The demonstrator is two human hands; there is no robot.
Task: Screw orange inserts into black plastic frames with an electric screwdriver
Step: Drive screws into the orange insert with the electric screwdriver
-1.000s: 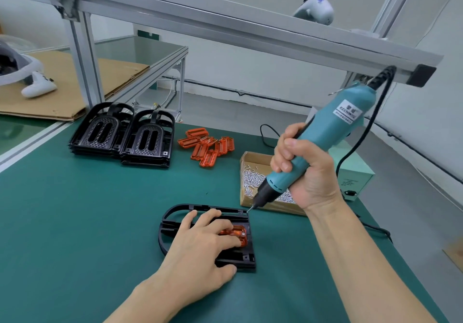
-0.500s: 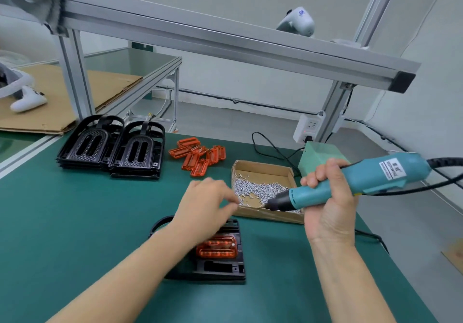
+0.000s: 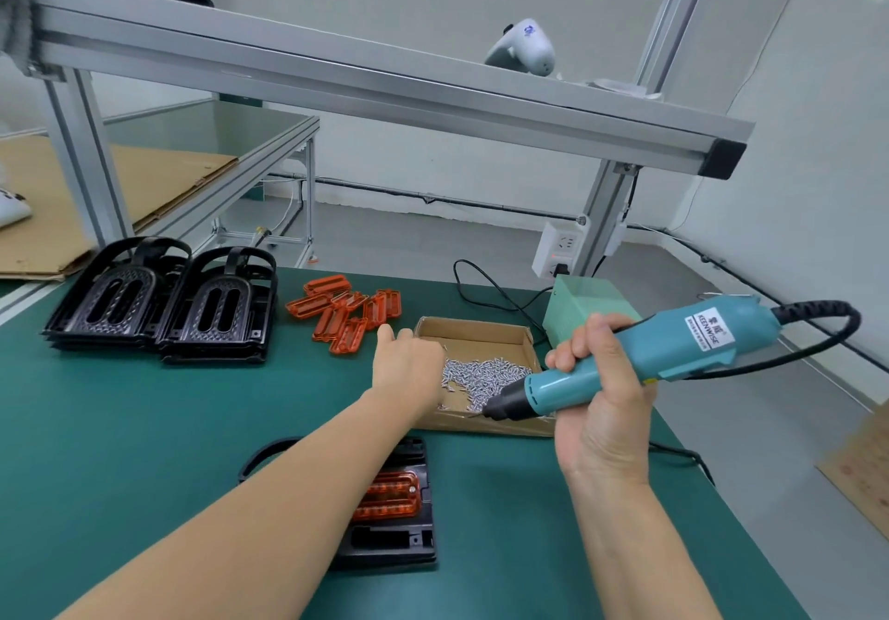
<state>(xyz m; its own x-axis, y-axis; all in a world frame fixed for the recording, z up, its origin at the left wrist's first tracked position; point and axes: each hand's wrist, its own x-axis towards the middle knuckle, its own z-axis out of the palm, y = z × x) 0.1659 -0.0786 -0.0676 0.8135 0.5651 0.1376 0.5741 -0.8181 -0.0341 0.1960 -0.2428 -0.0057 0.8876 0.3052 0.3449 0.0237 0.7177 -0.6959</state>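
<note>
**Left hand leaves the frame for the screw box**

Since the earlier pictures the left hand (image 3: 409, 369) has lifted off the frame (image 3: 399, 537), where it had been pressing the insert (image 3: 385, 499) down, and reached forward to the near left corner of the box (image 3: 481, 331). The right hand (image 3: 601, 408) has swung the screwdriver (image 3: 640, 355) from a steep, tip-down pose over the frame to nearly level.

The left hand is seen from its back; its fingers dip over the box edge toward the screws (image 3: 486, 376), and whether they are spread or already pinching one cannot be told. The right hand grips the screwdriver body, fingers curled round it. The tool's long axis runs left to right, its tip pointing at the left hand and hanging just above the screws, close beside that hand's fingers.

What the coming move likely turns on: a screw has to meet that tip. The screws lie directly ahead of the left hand and just below the tip, so the left hand is the nearer for picking, with little travel needed.

The frame lies on the table (image 3: 144, 427) behind the left hand, under its forearm, with the insert seated in it and nothing holding it. Spare inserts (image 3: 346, 311) sit to the left of the left hand, and stacked frames (image 3: 163, 302) farther left.
</note>
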